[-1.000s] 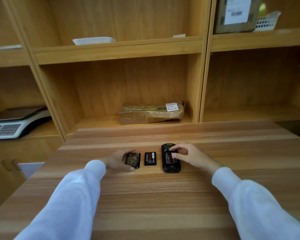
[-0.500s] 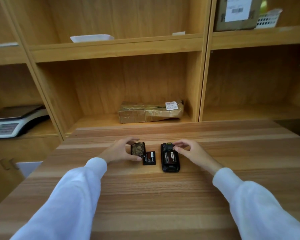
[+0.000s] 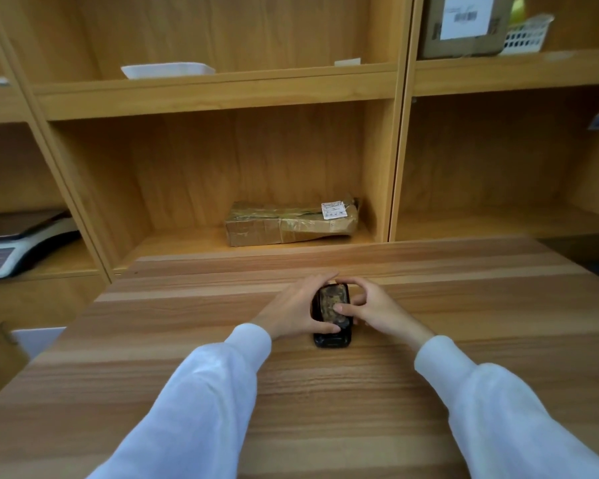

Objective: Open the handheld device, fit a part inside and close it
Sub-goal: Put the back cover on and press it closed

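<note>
A black handheld device [image 3: 332, 339] lies face down on the wooden table [image 3: 325, 392]. Its shiny back cover [image 3: 330, 299] sits on top of the device's back. My left hand [image 3: 293, 311] wraps the device and cover from the left, with its thumb on the lower edge of the cover. From the right, my right hand [image 3: 377, 307] holds the device, its thumb pressed on the middle of the cover and its fingers curled round the top end. The spare battery that lay to the left is hidden under my left hand.
Wooden shelves stand behind the table. A taped brown parcel [image 3: 291, 223] lies in the middle bay and a weighing scale [image 3: 18, 243] at the left. Higher up are a white tray [image 3: 166, 69], a cardboard box [image 3: 464, 24] and a white basket [image 3: 528, 34].
My left hand lifted the back cover from the table, carried it right over the spare battery and set it on the device. My right thumb came down on the cover.
</note>
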